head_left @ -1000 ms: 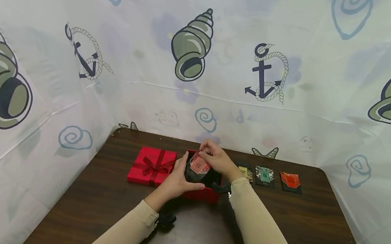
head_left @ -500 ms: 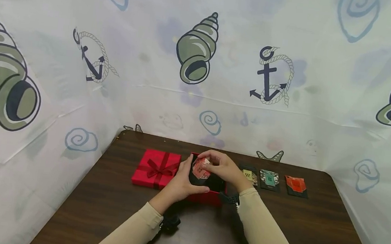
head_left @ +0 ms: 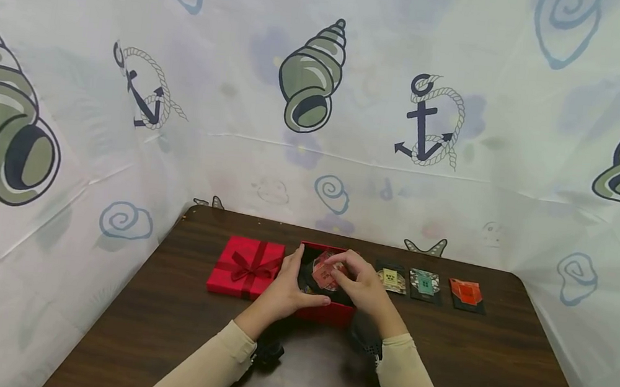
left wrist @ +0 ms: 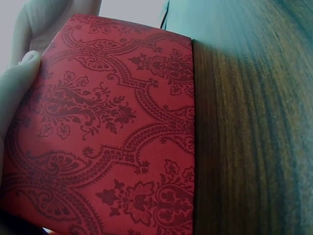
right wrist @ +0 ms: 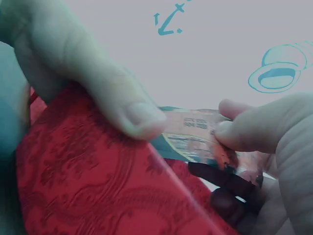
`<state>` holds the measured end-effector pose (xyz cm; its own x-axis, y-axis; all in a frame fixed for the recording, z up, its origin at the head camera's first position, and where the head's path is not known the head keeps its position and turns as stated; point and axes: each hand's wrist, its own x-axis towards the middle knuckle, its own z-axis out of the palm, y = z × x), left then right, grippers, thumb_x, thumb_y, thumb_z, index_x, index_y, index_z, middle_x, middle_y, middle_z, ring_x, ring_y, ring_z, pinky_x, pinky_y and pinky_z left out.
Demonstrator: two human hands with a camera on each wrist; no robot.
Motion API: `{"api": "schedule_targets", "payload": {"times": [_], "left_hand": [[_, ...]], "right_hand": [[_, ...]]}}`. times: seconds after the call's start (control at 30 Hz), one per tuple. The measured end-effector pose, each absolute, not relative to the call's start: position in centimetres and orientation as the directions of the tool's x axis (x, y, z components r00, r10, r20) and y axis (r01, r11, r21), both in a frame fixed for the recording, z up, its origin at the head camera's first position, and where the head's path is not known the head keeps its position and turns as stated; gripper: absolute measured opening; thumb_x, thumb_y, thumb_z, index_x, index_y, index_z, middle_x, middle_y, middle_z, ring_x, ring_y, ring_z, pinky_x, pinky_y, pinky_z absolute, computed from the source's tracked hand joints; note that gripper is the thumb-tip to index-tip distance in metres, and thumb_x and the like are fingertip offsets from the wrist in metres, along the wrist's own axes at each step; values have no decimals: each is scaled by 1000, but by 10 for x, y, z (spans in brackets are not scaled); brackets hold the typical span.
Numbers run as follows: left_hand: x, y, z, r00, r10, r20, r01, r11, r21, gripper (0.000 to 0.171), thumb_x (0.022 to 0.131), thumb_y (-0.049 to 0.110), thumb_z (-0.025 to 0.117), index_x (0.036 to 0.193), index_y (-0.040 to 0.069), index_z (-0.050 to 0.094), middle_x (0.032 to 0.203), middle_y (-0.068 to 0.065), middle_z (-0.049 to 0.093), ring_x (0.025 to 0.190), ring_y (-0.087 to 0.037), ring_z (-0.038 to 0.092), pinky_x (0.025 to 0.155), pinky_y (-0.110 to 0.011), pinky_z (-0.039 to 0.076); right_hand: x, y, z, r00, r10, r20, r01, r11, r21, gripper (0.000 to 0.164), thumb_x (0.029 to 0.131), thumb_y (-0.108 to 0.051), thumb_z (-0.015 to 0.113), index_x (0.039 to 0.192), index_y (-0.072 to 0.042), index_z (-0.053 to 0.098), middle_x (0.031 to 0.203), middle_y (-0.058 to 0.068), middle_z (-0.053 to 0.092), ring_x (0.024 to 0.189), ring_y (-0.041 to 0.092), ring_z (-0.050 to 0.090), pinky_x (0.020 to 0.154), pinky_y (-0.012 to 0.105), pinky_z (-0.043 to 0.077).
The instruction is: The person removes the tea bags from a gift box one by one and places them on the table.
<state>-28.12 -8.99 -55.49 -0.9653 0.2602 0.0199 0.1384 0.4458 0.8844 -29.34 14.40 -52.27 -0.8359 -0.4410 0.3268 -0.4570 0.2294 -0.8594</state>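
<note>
The right grip pinches a packet; the left grip holds a red box.

Walls: pale cloth encloses the left, rear and right sides. Horizontal crease noted across the rear panel; a slanting fold marks the left. Printed pattern comprises 3 large olive shells, 2 navy anchors with rope, blue spirals and partial starfish. Furniture: 1 dark brown wood-grain table, far corners rounded. Lighting: soft and fairly even; pale sheen on the tabletop's near centre.
</note>
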Motion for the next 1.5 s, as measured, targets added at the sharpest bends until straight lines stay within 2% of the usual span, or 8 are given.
{"api": "schedule_targets", "payload": {"times": [0.17, 0.4, 0.6, 0.83, 0.97, 1.17, 1.37, 1.5], "left_hand": [[-282, -91, -552, -970, 244, 17, 128, 448, 885, 144, 73, 61, 97, 177, 28, 4, 180, -13, 18, 162, -42, 30, 124, -71, 37], [-283, -89, -552, -970, 244, 6, 116, 438, 891, 141, 75, 55, 98, 177, 32, 3, 181, -12, 16, 163, -42, 28, 124, -72, 37], [-284, -88, -556, -968, 250, -10, 109, 456, 883, 142, 76, 56, 98, 177, 32, 1, 181, -12, 14, 164, -41, 26, 123, -71, 38], [-286, -87, -554, -968, 252, 3, 121, 454, 883, 142, 74, 60, 97, 177, 33, 3, 181, -11, 17, 161, -41, 31, 122, -71, 41], [-285, -85, -555, -969, 248, -7, 111, 460, 881, 142, 74, 59, 97, 177, 33, 2, 181, -10, 17, 160, -41, 32, 121, -71, 42], [-283, -83, -557, -967, 254, -5, 113, 449, 887, 140, 77, 55, 96, 177, 34, 0, 181, -9, 15, 161, -42, 32, 121, -72, 41], [-281, -84, -555, -970, 245, -11, 99, 431, 897, 140, 76, 57, 97, 177, 33, 2, 181, -10, 15, 161, -43, 31, 121, -72, 41], [-279, -89, -552, -971, 239, -15, 92, 429, 899, 140, 76, 56, 97, 177, 33, 3, 181, -10, 16, 161, -41, 31, 120, -70, 43]], "right_hand": [[-281, 155, -524, -861, -353, 365, -458, 228, -859, 25, 110, -15, 67, 134, -17, 71, 124, 9, 66, 90, 16, 64, 76, 24, 58], [-268, 184, -520, -888, -268, 372, -419, 144, -896, 27, 111, -10, 63, 137, -11, 69, 132, 16, 65, 103, 13, 65, 82, 22, 58], [-251, 205, -527, -899, -251, 360, -405, 159, -900, 26, 109, -6, 65, 135, -7, 68, 125, 18, 67, 96, 11, 65, 77, 24, 59], [-237, 225, -543, -918, -240, 317, -363, 181, -914, 27, 107, -8, 69, 134, -8, 69, 127, 14, 71, 95, 9, 66, 75, 27, 60], [-233, 242, -564, -913, -251, 321, -361, 136, -922, 25, 107, -3, 66, 132, 1, 67, 124, 9, 73, 96, 7, 67, 75, 26, 61], [-238, 265, -596, -965, -183, 186, -189, -2, -982, 29, 110, -7, 62, 133, 12, 61, 117, -4, 74, 98, 5, 68, 81, 23, 61], [-244, 267, -609, -969, -214, 122, -130, 21, -991, 31, 111, -12, 64, 132, 10, 63, 116, -1, 73, 93, 6, 68, 78, 24, 60], [-247, 261, -609, -963, -249, 100, -137, 136, -981, 28, 106, -17, 72, 128, 0, 69, 128, 10, 72, 94, 6, 67, 76, 23, 59]]}}
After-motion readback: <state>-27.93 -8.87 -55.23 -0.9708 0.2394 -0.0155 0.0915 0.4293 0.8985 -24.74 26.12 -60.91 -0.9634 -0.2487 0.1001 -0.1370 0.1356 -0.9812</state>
